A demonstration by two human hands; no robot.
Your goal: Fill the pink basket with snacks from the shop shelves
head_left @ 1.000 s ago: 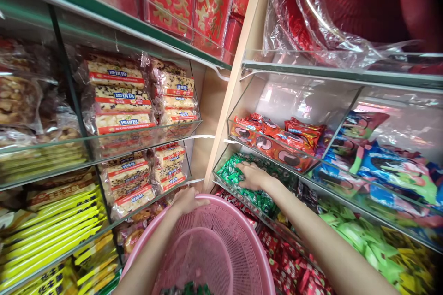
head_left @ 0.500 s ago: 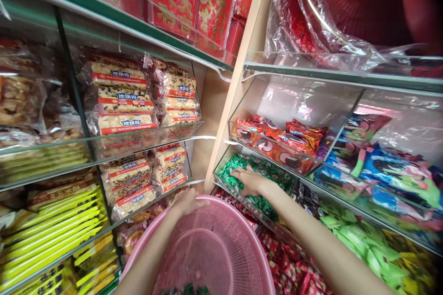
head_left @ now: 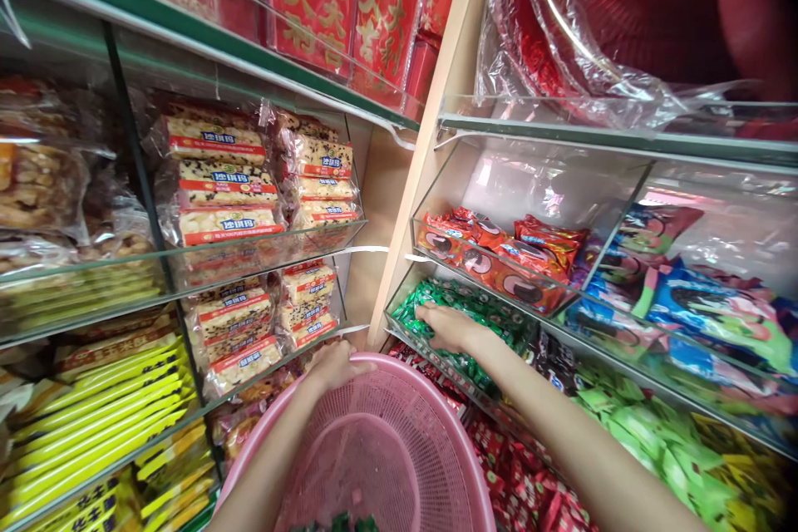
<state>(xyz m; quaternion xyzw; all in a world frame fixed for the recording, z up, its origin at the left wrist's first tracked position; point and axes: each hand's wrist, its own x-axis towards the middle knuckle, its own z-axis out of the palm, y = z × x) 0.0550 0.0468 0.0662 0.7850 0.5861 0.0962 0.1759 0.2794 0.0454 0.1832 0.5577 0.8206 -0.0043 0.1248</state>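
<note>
At the corner of two shelf runs, either side of a wooden post: one pink basket, mesh-walled, mouth toward me, a few green-wrapped candies on its bottom. Left hand: mine, closed over the basket's far rim, thumb on the inner side. Right hand: mine, palm down in a clear-fronted bin right of the post, fingers partly curled into a heap of green candies; whether I have hold of any, I cannot tell.

Directly above that bin: red snack packets. Farther right: blue packets, with pale green packets beneath. Below my right forearm: red candies. Left of the post: cereal bars, stacked on two levels; yellow packets, in rows, lower. Top: red boxes with gold lettering.
</note>
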